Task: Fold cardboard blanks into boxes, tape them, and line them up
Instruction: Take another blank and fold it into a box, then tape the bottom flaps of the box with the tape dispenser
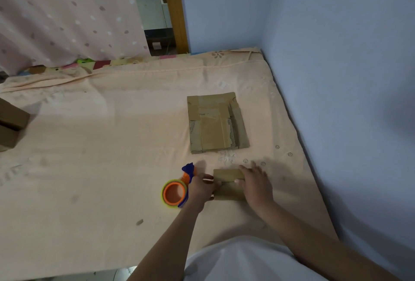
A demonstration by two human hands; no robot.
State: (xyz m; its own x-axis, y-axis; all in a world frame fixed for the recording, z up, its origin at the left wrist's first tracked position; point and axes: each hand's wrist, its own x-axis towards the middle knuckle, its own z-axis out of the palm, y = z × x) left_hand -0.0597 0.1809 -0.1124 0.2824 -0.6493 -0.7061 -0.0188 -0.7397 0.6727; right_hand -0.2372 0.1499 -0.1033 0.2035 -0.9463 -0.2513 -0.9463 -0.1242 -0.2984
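A small cardboard box (228, 183) stands on the peach sheet near me, its top flaps closed. My left hand (201, 187) grips its left side, fingers curled around the edge. My right hand (254, 183) lies on its right side, fingers spread over the top flap and pressing it down. An orange and blue tape dispenser (176, 192) with a yellow-green roll lies just left of my left hand. A stack of flat cardboard blanks (216, 123), patched with old tape, lies beyond the box.
Two finished brown boxes (10, 123) sit at the far left edge of the bed (101, 146). A blue wall runs along the right side. A dotted pink curtain (67, 15) hangs at the back left.
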